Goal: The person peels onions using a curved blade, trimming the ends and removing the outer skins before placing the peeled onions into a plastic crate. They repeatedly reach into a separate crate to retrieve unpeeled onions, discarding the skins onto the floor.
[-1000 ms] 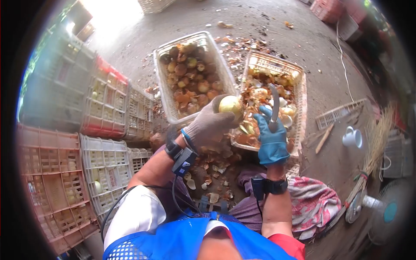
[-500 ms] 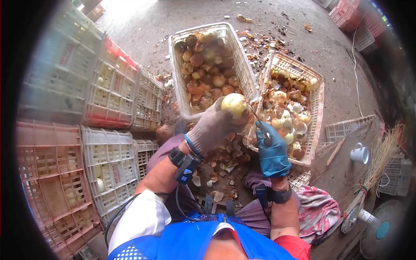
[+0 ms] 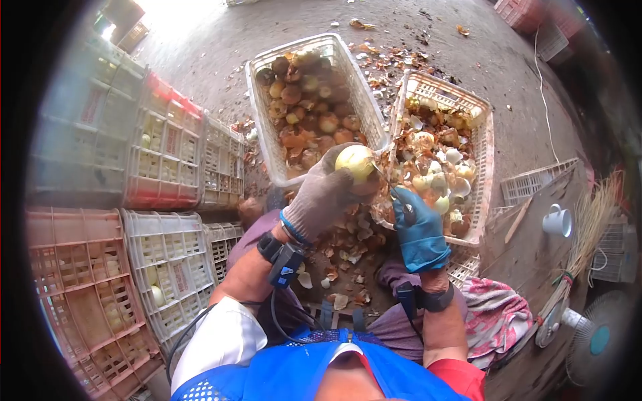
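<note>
My left hand [image 3: 326, 190], in a greyish knit glove, is closed around an onion [image 3: 356, 162] whose pale, peeled side faces up. Loose brown skin hangs at the onion's lower right. In a blue rubber glove, my right hand [image 3: 421, 227] grips a small knife [image 3: 409, 212], its thin blade pointing up and left, with the tip right at the onion's edge. Beyond my left hand stands a white crate [image 3: 269, 150] of brown unpeeled onions. To the right, a second crate [image 3: 483, 167] holds skins and pale onion pieces.
Stacked crates [image 3: 164, 144] with pale onions inside line the left side. Scattered skins [image 3: 384, 70] litter the floor. At right are a white mug [image 3: 556, 220] on a board, a straw broom [image 3: 588, 234], a fan [image 3: 597, 341] and a pink-white towel [image 3: 495, 317].
The view has shifted slightly, so the crates of onions appear a little farther left. Both hands keep their grips, and the knife stays close against the onion.
</note>
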Demonstrator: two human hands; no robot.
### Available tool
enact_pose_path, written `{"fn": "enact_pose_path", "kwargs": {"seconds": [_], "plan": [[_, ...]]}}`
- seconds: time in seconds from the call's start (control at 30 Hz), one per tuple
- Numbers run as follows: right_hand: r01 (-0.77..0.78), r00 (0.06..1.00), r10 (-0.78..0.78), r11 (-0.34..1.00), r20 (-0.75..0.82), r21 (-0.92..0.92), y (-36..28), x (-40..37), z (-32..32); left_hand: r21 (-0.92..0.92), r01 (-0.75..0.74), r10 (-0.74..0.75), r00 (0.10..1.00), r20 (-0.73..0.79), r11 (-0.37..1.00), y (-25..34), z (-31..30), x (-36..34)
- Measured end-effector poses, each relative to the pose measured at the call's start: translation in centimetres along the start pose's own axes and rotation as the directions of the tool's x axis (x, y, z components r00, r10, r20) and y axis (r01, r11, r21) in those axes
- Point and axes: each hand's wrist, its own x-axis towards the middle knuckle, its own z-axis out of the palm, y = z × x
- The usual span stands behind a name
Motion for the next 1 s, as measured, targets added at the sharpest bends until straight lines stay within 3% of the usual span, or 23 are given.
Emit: {"fn": "enact_pose_path", "kwargs": {"seconds": [0.07, 0.17, 0.27, 0.37, 0.47, 0.53, 0.6, 0.67, 0.73, 0.8, 0.83, 0.9, 0.93, 0.97, 1.0], "plan": [[-0.025, 1.0, 0.025, 0.999, 0.006, -0.042, -0.5, -0.2, -0.3, -0.021, 0.011, -0.012, 1.0, -0.023, 1.0, -0.1, 0.1, 0.0], [-0.054, 0.998, 0.055, 0.997, 0.022, -0.061, -0.3, -0.4, -0.5, 0.13, 0.062, -0.055, 0.997, -0.055, 0.99, 0.0, 0.4, 0.2], [0.009, 0.999, -0.012, 0.997, -0.035, -0.082, 0.3, -0.6, -0.1, 0.456, 0.028, 0.021, 0.994, -0.103, 0.89, 0.3, 0.5, -0.1], [-0.01, 1.0, 0.009, 0.991, -0.007, -0.133, -0.6, -0.5, -0.3, 0.071, 0.068, -0.051, 0.973, -0.226, 0.995, -0.6, 1.1, -0.2], [-0.009, 1.0, 0.013, 0.978, 0.018, -0.208, -1.1, -0.3, -0.8, 0.056, 0.046, -0.029, 0.963, -0.269, 0.997, -0.2, 2.2, -0.5], [-0.008, 1.0, 0.015, 0.97, 0.028, -0.243, -1.2, -0.2, -1.0, 0.391, 0.003, 0.098, 0.966, -0.238, 0.92, 0.8, 2.8, -0.7], [-0.028, 0.998, 0.043, 0.963, 0.048, -0.268, -1.4, -0.1, -1.4, 0.428, -0.007, 0.086, 0.982, -0.166, 0.904, 1.1, 2.3, -0.7], [0.038, 0.999, -0.029, 0.947, 0.033, -0.319, -1.5, 0.2, -1.8, 0.182, 0.049, -0.038, 0.997, -0.062, 0.982, -0.1, -0.4, -0.5], [0.075, 0.997, -0.069, 0.936, 0.03, -0.344, -1.5, 0.3, -1.7, 0.35, -0.025, 0.086, 0.983, -0.16, 0.936, -4.4, -4.4, -0.3], [0.081, 0.997, -0.077, 0.934, 0.025, -0.348, -1.3, 0.3, -1.7, 0.607, -0.069, 0.184, 0.974, -0.129, 0.792, -4.4, -4.6, -0.5], [0.087, 0.996, -0.083, 0.939, 0.027, -0.333, -1.2, 0.3, -1.8, 0.755, -0.091, 0.199, 0.979, -0.054, 0.65, -2.0, -2.6, -0.9], [0.097, 0.995, -0.093, 0.948, 0.027, -0.304, -1.0, 0.2, -2.0, 0.579, -0.024, 0.105, 0.989, -0.107, 0.815, 0.5, 0.9, -1.3], [0.106, 0.994, -0.103, 0.944, 0.026, -0.311, -1.1, 0.2, -2.1, 0.312, 0.055, -0.029, 0.996, -0.089, 0.948, -0.6, -0.7, -1.2], [0.116, 0.993, -0.114, 0.941, 0.025, -0.318, -1.3, 0.3, -2.2, 0.022, 0.152, -0.151, 0.988, -0.033, 0.988, -2.7, -3.8, -0.9], [0.127, 0.992, -0.125, 0.937, 0.026, -0.326, -1.3, 0.3, -2.3, -0.127, 0.184, -0.187, 0.982, -0.012, 0.975, -3.1, -4.1, -0.9]]}}
